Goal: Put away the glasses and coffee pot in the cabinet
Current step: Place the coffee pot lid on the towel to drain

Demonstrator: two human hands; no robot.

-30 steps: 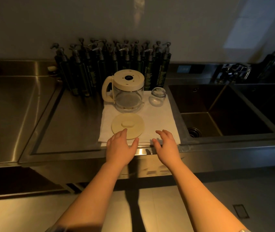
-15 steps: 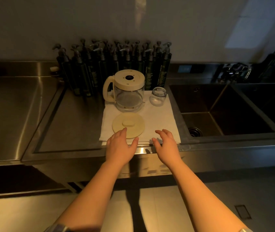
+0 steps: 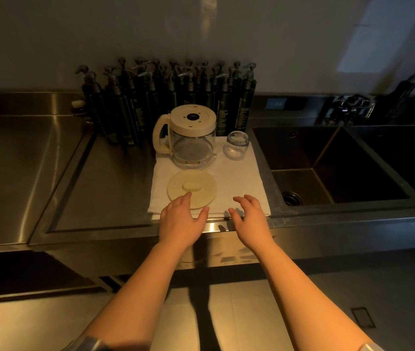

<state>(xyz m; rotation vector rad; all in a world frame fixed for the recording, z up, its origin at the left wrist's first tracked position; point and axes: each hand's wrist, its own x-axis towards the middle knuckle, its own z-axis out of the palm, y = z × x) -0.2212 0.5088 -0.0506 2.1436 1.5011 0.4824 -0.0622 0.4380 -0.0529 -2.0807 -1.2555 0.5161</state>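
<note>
A glass coffee pot with a cream collar and handle stands on a white cloth on the steel counter. To its right sits a small clear glass. In front of the pot lies its round cream lid, flat on the cloth. My left hand hovers over the lid's near edge, fingers spread, holding nothing. Over the cloth's front right part, my right hand is open with curled fingers, empty.
Several dark pump bottles stand in rows behind the pot against the wall. A deep double sink lies to the right, with a tap behind it. The steel counter stretches left. No cabinet is in view.
Both hands have stayed nearly in place at the cloth's front edge. The view has shifted slightly closer.
</note>
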